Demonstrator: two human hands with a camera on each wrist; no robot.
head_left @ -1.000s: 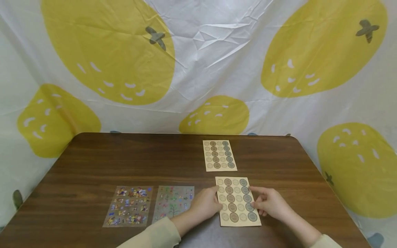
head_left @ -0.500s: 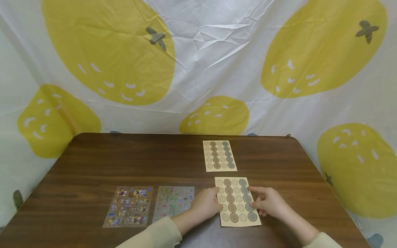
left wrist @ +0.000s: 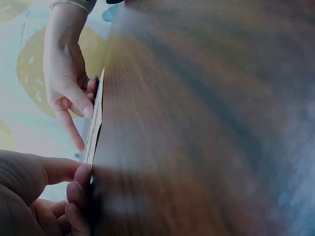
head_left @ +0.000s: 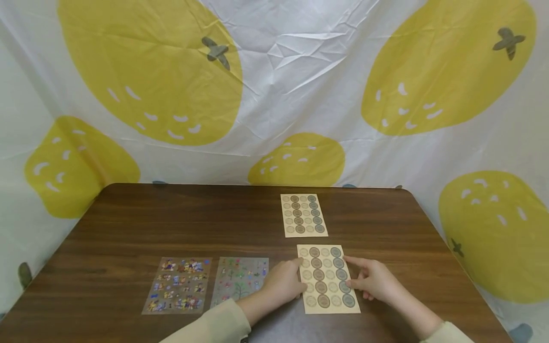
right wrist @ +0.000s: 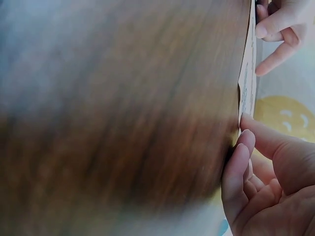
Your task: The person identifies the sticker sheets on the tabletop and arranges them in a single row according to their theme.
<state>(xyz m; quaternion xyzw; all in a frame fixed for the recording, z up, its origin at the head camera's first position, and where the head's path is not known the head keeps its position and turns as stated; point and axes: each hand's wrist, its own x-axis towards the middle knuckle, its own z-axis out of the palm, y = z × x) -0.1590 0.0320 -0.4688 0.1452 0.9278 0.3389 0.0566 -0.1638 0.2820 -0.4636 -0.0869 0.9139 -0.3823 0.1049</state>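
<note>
A cream sticker sheet (head_left: 328,281) with columns of round brown, grey and pale seal designs lies near the front of the table. Its left edge is pinched by my left hand (head_left: 283,282), thumb on the face. At the opposite edge my right hand (head_left: 376,282) pinches it too, index finger pointing along the upper part of that side. Seen edge-on in the left wrist view, the sheet (left wrist: 95,123) is thin and slightly bent. The right wrist view has the thumb of my right hand (right wrist: 275,182) on the edge and the other fingers curled beside it.
A matching sticker sheet (head_left: 303,215) lies farther back on the brown wooden table (head_left: 171,219). To the left are two clear sticker sheets, one with cartoon figures (head_left: 177,286) and one with plants (head_left: 233,276), partly behind the left arm. A lemon-print cloth (head_left: 274,105) hangs behind.
The front sticker sheet has shifted very slightly to the left with both hands still at its edges. The fingers of the right hand have moved a little; everything else stays put.
</note>
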